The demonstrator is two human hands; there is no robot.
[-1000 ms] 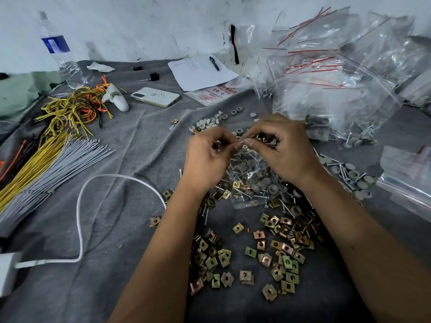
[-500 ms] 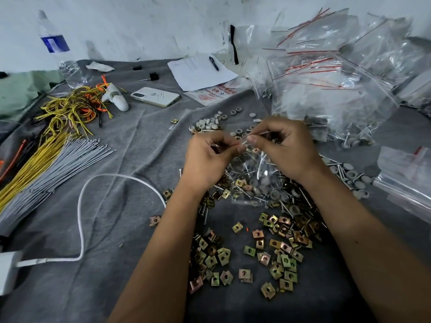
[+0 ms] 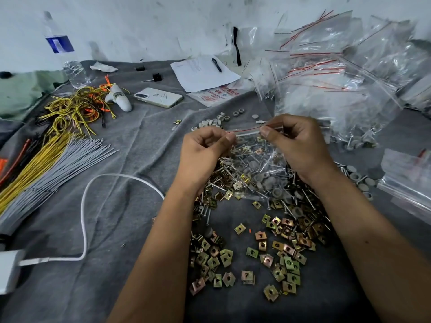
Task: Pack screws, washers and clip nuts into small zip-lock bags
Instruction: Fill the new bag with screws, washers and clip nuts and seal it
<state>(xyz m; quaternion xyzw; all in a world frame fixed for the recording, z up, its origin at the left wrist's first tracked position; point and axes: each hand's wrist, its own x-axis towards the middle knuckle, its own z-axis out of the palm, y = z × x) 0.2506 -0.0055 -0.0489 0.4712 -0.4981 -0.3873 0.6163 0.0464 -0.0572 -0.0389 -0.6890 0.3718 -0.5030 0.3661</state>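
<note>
A small clear zip-lock bag (image 3: 258,164) with a red seal line hangs between my hands, filled with screws, grey washers and clip nuts. My left hand (image 3: 203,155) pinches the left end of the seal strip and my right hand (image 3: 296,143) pinches its right end. Below the bag lies a heap of loose screws (image 3: 300,201) and grey washers (image 3: 356,180). Brass-coloured square clip nuts (image 3: 275,252) are scattered on the grey cloth (image 3: 121,229) between my forearms.
A pile of empty zip-lock bags (image 3: 338,73) fills the back right, and more bags (image 3: 410,180) lie at the right edge. Left: yellow and grey wire bundles (image 3: 39,164), a white charger cable (image 3: 93,206), a phone (image 3: 158,97), a water bottle (image 3: 67,57). Papers with a pen (image 3: 205,72) lie behind.
My hands have moved apart along the top of the bag, from a close pinch at its middle to its two ends. The bag has lifted slightly.
</note>
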